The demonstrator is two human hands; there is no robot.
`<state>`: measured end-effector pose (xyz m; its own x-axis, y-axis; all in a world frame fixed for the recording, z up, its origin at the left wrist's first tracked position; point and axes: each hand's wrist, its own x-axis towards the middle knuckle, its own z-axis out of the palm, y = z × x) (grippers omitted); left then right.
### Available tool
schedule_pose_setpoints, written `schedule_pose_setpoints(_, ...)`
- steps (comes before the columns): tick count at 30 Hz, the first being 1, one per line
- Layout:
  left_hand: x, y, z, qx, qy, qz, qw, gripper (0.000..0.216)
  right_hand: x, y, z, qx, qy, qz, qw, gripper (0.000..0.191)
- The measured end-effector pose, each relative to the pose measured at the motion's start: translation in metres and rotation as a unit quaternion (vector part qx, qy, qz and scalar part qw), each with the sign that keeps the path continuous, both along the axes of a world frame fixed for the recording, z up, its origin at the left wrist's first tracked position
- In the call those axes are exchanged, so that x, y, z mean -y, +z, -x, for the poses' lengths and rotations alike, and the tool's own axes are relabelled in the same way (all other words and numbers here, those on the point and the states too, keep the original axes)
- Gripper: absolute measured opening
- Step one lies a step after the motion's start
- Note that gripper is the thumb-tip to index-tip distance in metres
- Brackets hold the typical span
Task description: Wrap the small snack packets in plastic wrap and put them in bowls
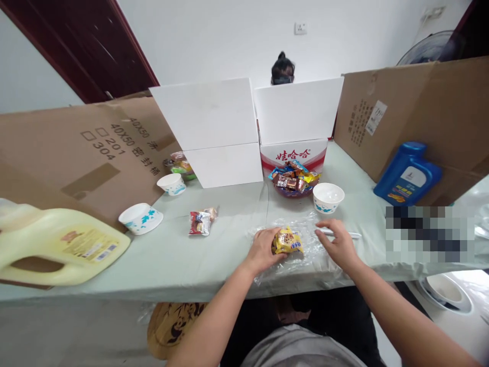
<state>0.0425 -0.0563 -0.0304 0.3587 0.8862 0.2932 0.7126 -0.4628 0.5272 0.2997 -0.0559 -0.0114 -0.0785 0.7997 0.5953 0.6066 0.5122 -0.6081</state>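
Observation:
My left hand (264, 250) is closed on a yellow snack packet (289, 241) near the table's front edge. Under and around the packet spreads a crumpled sheet of clear plastic (305, 261). My right hand (340, 245) hovers or rests at the plastic's right side, fingers apart and holding nothing I can see. Beside it lies a thin white utensil (353, 235), partly hidden by the hand. Beyond both hands stands a bowl heaped with wrapped snacks (292, 179), with a white paper bowl (328, 198) to its right.
A red-and-white packet (199, 223) lies left of centre. Two paper bowls (140, 219) stand farther left, one tilted, near a yellow jug (95, 250). White panels (225, 132) and cardboard sheets (412, 112) border the table. A blue bottle (407, 173) stands right. Behind the panels is a person (282, 69).

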Motion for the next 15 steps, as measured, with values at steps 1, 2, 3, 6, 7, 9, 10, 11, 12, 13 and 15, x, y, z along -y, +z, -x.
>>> schedule_pose_setpoints(1, 0.000, -0.002, 0.000, 0.007, -0.011, 0.003, 1.000, 0.080, 0.000, 0.006, 0.007, 0.040, 0.059, 0.009, 0.997, 0.020)
schedule_pose_setpoints(2, 0.001, -0.004, 0.000, 0.012, -0.018, 0.008, 1.000, 0.084, -0.001, 0.010, 0.015, 0.084, 0.118, 0.023, 0.989, 0.020)
schedule_pose_setpoints(3, 0.001, -0.006, 0.000, 0.014, -0.023, 0.014, 1.000, 0.088, -0.003, 0.013, 0.024, 0.133, 0.169, 0.040, 0.976, 0.027)
schedule_pose_setpoints(6, 0.001, -0.008, 0.006, -0.002, -0.028, 0.029, 0.999, 0.100, -0.011, 0.015, 0.049, 0.272, 0.229, 0.093, 0.930, 0.065)
schedule_pose_setpoints(7, 0.001, -0.008, 0.010, -0.016, -0.025, 0.035, 0.999, 0.103, -0.014, 0.015, 0.055, 0.307, 0.229, 0.113, 0.917, 0.075)
schedule_pose_setpoints(9, 0.002, -0.006, 0.019, -0.056, -0.014, 0.046, 0.997, 0.108, -0.019, 0.017, 0.063, 0.354, 0.220, 0.140, 0.898, 0.083)
schedule_pose_setpoints(10, 0.002, -0.006, 0.023, -0.078, -0.007, 0.050, 0.996, 0.108, -0.020, 0.019, 0.063, 0.367, 0.213, 0.144, 0.894, 0.084)
schedule_pose_setpoints(11, 0.003, -0.006, 0.028, -0.098, -0.003, 0.052, 0.994, 0.108, -0.020, 0.021, 0.063, 0.375, 0.205, 0.140, 0.893, 0.082)
schedule_pose_setpoints(12, 0.004, -0.006, 0.032, -0.116, -0.001, 0.051, 0.992, 0.106, -0.020, 0.023, 0.060, 0.379, 0.196, 0.133, 0.895, 0.078)
schedule_pose_setpoints(13, 0.005, -0.007, 0.035, -0.130, -0.001, 0.047, 0.990, 0.104, -0.020, 0.025, 0.058, 0.379, 0.187, 0.128, 0.897, 0.072)
schedule_pose_setpoints(15, 0.006, -0.010, 0.039, -0.147, -0.005, 0.035, 0.988, 0.098, -0.018, 0.026, 0.052, 0.370, 0.172, 0.129, 0.904, 0.060)
